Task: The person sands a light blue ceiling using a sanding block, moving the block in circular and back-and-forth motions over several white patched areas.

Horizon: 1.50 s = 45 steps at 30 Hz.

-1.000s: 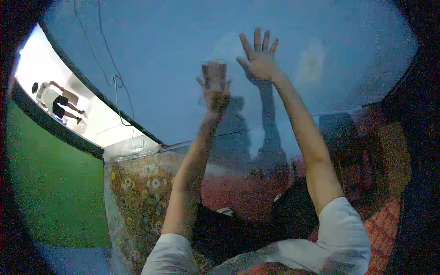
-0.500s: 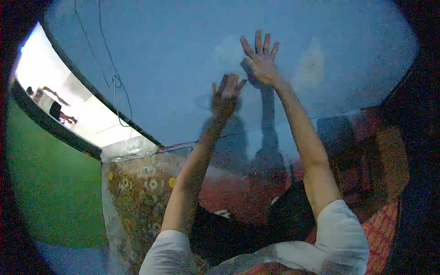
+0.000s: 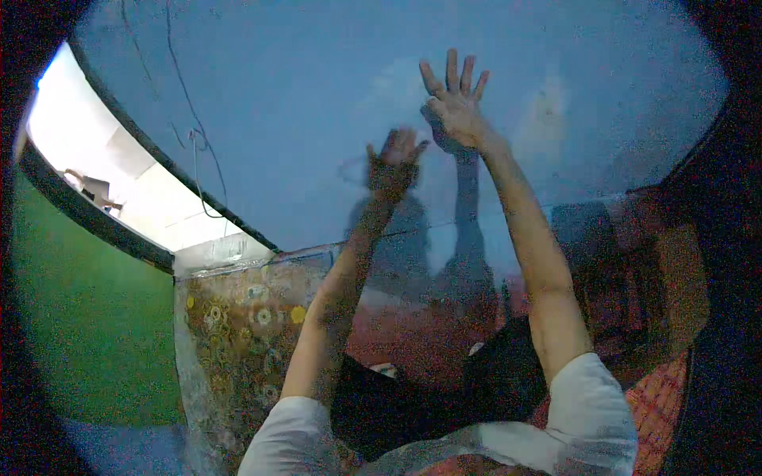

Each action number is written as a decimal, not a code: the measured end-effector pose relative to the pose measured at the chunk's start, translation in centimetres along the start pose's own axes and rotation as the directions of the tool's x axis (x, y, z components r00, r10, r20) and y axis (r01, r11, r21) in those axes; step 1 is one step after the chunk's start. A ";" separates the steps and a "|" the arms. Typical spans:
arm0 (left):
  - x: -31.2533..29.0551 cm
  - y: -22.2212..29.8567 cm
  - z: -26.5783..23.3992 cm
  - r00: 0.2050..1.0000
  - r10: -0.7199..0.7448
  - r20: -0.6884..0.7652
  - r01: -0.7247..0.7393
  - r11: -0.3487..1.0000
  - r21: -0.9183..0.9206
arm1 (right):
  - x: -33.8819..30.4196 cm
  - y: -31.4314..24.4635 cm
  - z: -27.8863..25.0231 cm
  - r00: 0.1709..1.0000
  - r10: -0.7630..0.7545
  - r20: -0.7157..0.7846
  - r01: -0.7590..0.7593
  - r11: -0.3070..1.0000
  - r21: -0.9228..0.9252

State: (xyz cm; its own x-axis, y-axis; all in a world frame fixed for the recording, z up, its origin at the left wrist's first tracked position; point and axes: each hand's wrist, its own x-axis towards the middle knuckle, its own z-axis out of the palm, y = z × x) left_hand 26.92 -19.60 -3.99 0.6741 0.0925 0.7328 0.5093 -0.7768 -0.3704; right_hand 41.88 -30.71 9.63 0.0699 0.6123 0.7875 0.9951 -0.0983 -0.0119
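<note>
Both my arms reach up and forward before a blue wall (image 3: pixel 294 119). My right hand (image 3: pixel 459 115) is the higher one, its fingers spread wide and nothing in it. Lower and to its left, my left hand (image 3: pixel 393 166) is held up with its fingers apart, dim and slightly blurred, and likewise holds nothing. Dark shadows of the arms and head fall on the wall behind them. I cannot tell whether either palm touches the wall.
Thin cables (image 3: pixel 198 143) hang down the wall at the left. Beyond them is a bright doorway (image 3: pixel 143 174) with part of a person (image 3: pixel 91 186) in it, beside a green wall (image 3: pixel 95 317). A patterned brown mat or cloth (image 3: pixel 230 341) lies below; dark furniture (image 3: pixel 611 270) stands right.
My right hand has shifted very slightly right and up; my left hand stays nearly in place with its fingers moved a little. In the doorway the person has moved and shows less.
</note>
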 end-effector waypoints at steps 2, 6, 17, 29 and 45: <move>2.3 0.6 -1.8 0.993 -0.100 0.055 0.102 0.994 -0.029 | 0.0 0.1 -0.7 1.000 0.016 0.024 -0.015 0.999 -0.039; 1.0 -0.1 0.1 0.995 -0.098 0.027 0.098 0.995 0.001 | 0.5 -1.1 -1.2 0.999 0.007 0.046 -0.007 1.000 -0.013; -4.0 0.6 4.9 0.999 -0.046 0.004 0.046 0.976 -0.213 | 0.4 -0.8 -1.2 1.000 -0.006 0.008 0.006 1.000 -0.011; -1.5 0.7 2.1 0.910 -0.122 0.396 0.172 0.980 -0.095 | -0.3 -1.3 0.0 1.000 0.006 0.016 -0.006 1.000 0.027; 2.7 0.2 -2.2 0.985 -0.168 0.033 0.171 0.959 -0.226 | 0.0 -1.1 -1.4 0.999 0.010 0.032 -0.012 0.999 0.050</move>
State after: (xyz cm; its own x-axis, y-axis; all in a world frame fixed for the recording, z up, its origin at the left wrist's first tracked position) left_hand 27.67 -20.88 -0.85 0.5961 0.2419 0.7656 0.4830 -0.8698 -0.1013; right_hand 40.63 -31.70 10.47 0.0821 0.6364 0.7669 0.9965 -0.0662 -0.0518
